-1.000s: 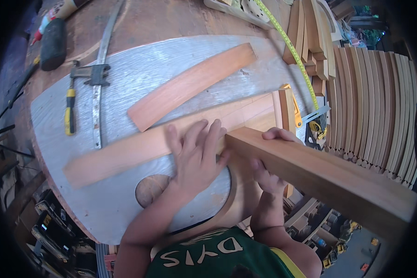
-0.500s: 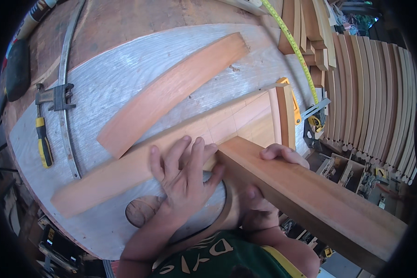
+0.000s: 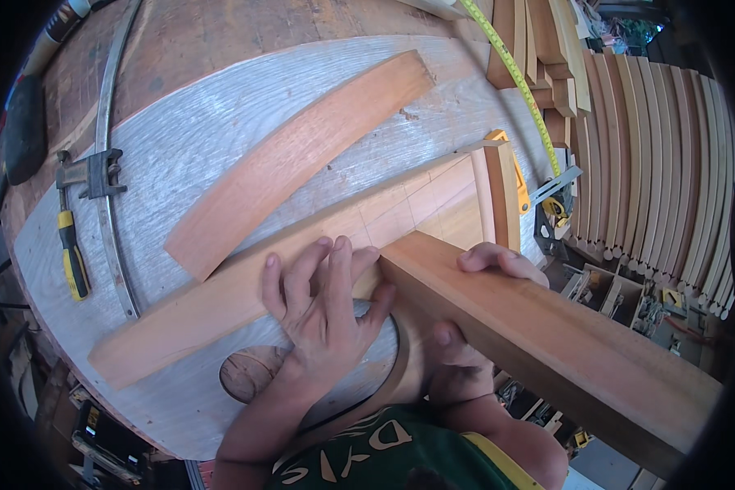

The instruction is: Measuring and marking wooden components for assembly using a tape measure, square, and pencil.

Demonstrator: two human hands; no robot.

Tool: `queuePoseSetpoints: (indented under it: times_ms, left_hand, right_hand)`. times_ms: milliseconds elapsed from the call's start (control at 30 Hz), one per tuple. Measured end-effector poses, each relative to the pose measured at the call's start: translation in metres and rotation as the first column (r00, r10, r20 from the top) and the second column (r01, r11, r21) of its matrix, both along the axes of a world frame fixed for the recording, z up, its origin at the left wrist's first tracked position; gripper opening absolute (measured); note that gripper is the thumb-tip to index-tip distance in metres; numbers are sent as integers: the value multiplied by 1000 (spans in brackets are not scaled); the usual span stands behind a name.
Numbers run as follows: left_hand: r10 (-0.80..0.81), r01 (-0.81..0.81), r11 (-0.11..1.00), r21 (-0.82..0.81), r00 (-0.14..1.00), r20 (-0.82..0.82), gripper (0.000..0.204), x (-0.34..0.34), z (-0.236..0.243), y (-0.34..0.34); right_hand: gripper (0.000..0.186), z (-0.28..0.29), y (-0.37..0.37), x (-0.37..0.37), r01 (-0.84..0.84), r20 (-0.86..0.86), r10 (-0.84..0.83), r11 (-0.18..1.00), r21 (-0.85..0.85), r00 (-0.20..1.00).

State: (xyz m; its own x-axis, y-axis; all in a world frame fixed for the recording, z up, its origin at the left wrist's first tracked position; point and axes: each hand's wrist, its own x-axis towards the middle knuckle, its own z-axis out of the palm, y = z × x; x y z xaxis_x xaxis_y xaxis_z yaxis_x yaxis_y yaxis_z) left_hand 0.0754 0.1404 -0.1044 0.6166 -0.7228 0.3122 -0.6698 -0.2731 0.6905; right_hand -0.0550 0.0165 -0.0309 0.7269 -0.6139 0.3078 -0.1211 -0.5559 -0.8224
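My left hand (image 3: 322,318) lies with bent, spread fingers on a long pale board (image 3: 163,335) that bears thin pencil lines, its thumb beside the end of a thick wooden beam (image 3: 563,335). My right hand (image 3: 457,359) grips that beam, fingers over the far edge and thumb on the near side. The beam's end meets the board at an angle. The board rests on a curved grey panel (image 3: 73,278) with round openings. A curved reddish strip (image 3: 294,155) lies above the board, and a yellow square (image 3: 516,196) sits by its right end.
A bar clamp (image 3: 98,175) with a yellow-and-black handle lies at left, near a dark mallet (image 3: 26,131). A tape measure's blade (image 3: 506,57) runs past stacked wood offcuts (image 3: 551,37). Upright slats (image 3: 653,163) fill the right side, above bins of hardware (image 3: 608,294).
The view has shifted and turned, so the left-side items appear lower and farther left. My hands and the beam look much the same relative to the board.
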Motion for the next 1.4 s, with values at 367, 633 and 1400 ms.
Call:
queuePoseSetpoints:
  times_ms: [367, 633, 1400]
  left_hand:
    - [1, -1, 1000, 6, 1000, 3, 61, 0, 1, -1]
    - [3, -3, 1000, 26, 1000, -13, 53, 0, 3, -1]
    - [1, 0, 999, 35, 1000, -22, 75, 1, 3, -1]
  right_hand:
    - [97, -2, -5, 4, -19, 30, 20, 999, -30, 999]
    - [97, -2, -3, 4, 14, 50, -13, 1000, -15, 999]
    - [98, -9, -4, 2, 61, 59, -61, 998, -1, 996]
